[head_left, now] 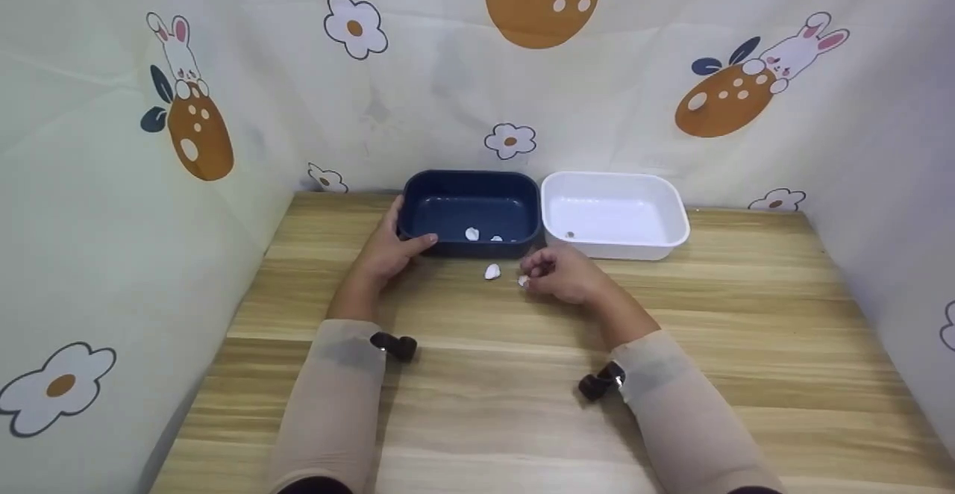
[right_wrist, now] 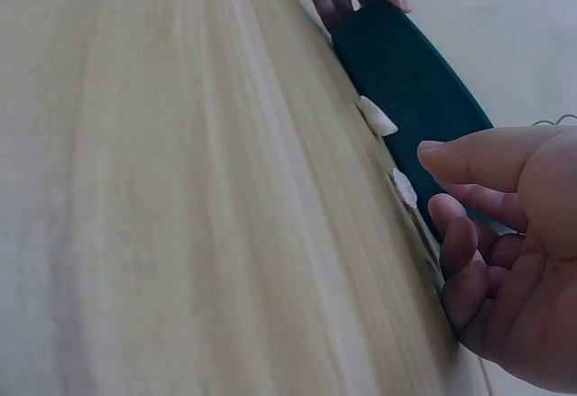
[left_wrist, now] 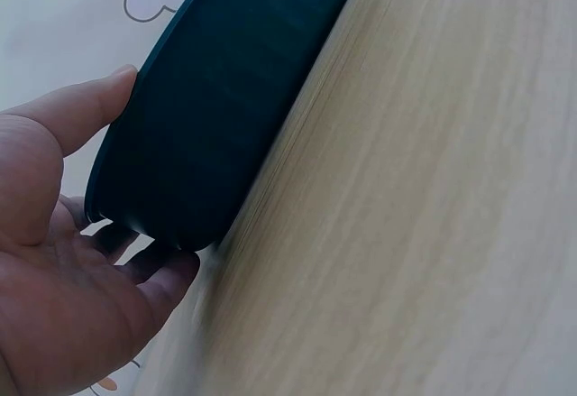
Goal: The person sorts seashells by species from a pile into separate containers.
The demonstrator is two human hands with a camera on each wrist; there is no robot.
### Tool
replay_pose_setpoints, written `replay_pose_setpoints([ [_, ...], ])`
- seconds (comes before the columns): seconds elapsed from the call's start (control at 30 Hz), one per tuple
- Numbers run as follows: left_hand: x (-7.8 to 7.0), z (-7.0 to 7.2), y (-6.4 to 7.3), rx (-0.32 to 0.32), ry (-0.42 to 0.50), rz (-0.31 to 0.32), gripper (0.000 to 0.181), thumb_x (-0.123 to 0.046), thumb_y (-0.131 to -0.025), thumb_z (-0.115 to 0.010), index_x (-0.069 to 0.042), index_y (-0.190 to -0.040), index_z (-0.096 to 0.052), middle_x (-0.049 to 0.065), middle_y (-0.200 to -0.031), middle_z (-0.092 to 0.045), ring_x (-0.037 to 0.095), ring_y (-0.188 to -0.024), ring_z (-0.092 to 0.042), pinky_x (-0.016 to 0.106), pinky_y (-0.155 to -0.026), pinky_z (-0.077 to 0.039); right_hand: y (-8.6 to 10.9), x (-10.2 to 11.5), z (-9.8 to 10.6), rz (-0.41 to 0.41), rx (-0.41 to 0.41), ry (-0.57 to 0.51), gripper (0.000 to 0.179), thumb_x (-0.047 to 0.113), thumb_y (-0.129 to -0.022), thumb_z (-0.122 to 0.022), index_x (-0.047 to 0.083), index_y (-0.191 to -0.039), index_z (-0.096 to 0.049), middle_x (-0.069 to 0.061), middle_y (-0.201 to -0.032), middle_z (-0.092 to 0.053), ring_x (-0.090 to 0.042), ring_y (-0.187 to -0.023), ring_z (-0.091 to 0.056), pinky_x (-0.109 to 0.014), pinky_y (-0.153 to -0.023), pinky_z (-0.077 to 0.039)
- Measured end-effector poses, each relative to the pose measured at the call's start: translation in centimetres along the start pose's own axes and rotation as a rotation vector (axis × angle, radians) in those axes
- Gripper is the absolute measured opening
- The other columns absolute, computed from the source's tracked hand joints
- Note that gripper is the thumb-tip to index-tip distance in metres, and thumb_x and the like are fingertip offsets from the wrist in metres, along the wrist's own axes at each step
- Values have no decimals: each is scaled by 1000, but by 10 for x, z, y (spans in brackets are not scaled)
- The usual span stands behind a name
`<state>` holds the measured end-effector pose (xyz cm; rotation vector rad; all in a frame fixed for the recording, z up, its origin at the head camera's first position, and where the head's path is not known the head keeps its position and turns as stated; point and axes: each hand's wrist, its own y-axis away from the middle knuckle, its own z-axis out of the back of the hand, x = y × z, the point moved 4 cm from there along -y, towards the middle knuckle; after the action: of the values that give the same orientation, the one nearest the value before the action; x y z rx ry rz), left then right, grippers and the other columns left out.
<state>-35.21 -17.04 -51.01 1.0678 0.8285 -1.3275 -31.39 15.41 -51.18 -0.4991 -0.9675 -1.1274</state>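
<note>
The right grip (head_left: 565,276), thumb and forefinger parted, seems to hold nothing; just beside it a small white piece (right_wrist: 405,188) lies on the desk (head_left: 492,374) in front of the dark box (left_wrist: 207,116). The left grip (head_left: 384,250) holds that box's left end, thumb at the rim. The piece looks light, stiff and perhaps brittle: a gentle pinch across its edges should suit. The box seems rigid and smooth.

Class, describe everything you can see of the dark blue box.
The dark blue box is open-topped and rectangular, with rounded corners and smooth, glossy walls that look plastic. It stands upright on the table, immediately left of the white box. The left hand grips its left end, thumb at the rim. At least two white pieces lie inside.
</note>
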Motion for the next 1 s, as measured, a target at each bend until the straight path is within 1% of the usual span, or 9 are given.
replay_pose_setpoints([
  [0.13,0,0,1,3,6,8,114,-34,-90,-86,-22,-174,-11,11,-182,-13,31,-169,-11,49,-139,-9,-1,-1,-2,-3,-2,38,28,7,-87,-83,3,-114,-79,-6,-101,-74,-11,-92,-64,-20,-80,-55],
  [0.4,2,-1,-1,8,27,28,115,-33,-90,-87,-24,-174,-9,9,-182,-12,30,-169,-10,49,-139,-8,-2,-2,-5,-13,-11,154,26,13,-87,-85,8,-112,-80,-5,-104,-76,-14,-95,-67,-27,-88,-55],
  [0.5,2,-1,-1,5,28,36,113,-32,-90,-86,-25,-174,-11,9,-182,-13,30,-169,-10,49,-139,-8,-2,-2,-5,-3,-21,188,25,12,-87,-85,8,-111,-80,-5,-103,-76,-13,-94,-67,-27,-88,-55],
  [0.57,1,-1,0,3,14,33,112,-32,-91,-86,-25,-174,-11,8,-182,-12,31,-169,-9,50,-139,-8,-2,-2,-6,-5,-25,206,25,12,-86,-85,9,-111,-80,-3,-100,-75,-13,-92,-65,-27,-86,-54],
  [0.73,1,0,0,0,-13,28,112,-35,-90,-86,-26,-174,-12,8,-183,-11,31,-170,-8,51,-139,-9,-1,-2,-7,-22,-23,212,23,12,-86,-85,9,-109,-81,-1,-94,-74,-12,-89,-64,-26,-81,-52],
  [1.0,2,-1,0,0,1,30,111,-32,-92,-85,-25,-174,-12,8,-182,-12,30,-170,-9,50,-139,-8,-2,-3,-8,-18,-17,225,22,12,-87,-83,10,-109,-82,-1,-95,-76,-11,-89,-65,-25,-82,-53],
])
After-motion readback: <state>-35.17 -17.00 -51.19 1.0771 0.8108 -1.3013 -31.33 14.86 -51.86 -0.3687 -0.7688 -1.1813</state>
